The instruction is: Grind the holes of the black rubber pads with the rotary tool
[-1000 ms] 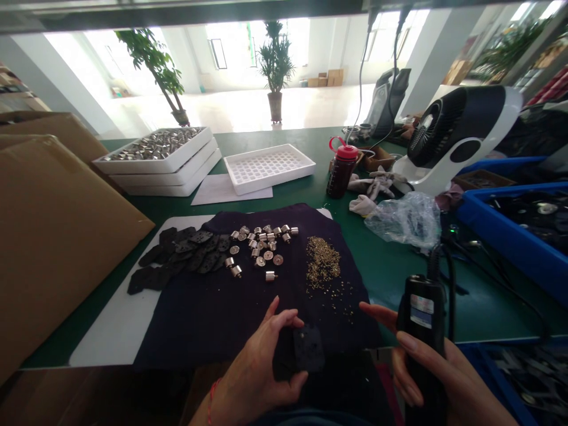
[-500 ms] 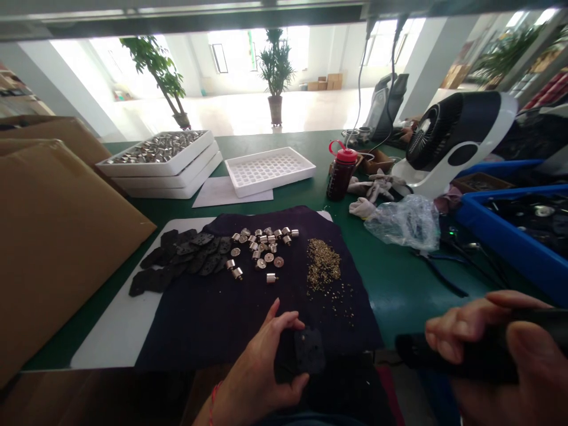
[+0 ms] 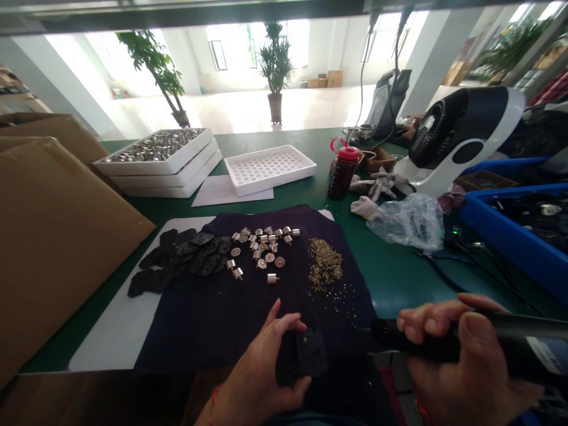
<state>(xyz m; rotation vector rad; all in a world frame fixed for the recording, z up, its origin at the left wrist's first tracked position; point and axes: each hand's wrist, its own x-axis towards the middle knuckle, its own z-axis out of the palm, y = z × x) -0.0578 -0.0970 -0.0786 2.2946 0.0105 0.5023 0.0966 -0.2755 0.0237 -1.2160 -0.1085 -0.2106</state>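
Near the front edge of the dark cloth (image 3: 199, 319), my left hand (image 3: 266, 358) grips a black plate (image 3: 312, 353) between thumb and fingers. On the right, my right hand (image 3: 461, 349) is wrapped round a black power screwdriver (image 3: 523, 343), whose thin tip points left toward the plate without touching it. Silver motors (image 3: 272, 278) lie in a loose group at the middle of the cloth. A pile of black plates (image 3: 190, 251) is to their left, and a heap of small brass screws (image 3: 325, 263) to their right.
A cardboard box (image 3: 62, 236) stands at the left. Behind the cloth are stacked white trays (image 3: 168, 177) and another white tray (image 3: 270, 171). A red-capped bottle (image 3: 343, 171), plastic bag (image 3: 408, 222), pliers (image 3: 437, 266), fan (image 3: 461, 130) and blue bin (image 3: 515, 231) occupy the right.
My right hand has moved left with the screwdriver, bringing its tip nearer the plate; more of the tool's body shows. My left hand and its plate have hardly moved.
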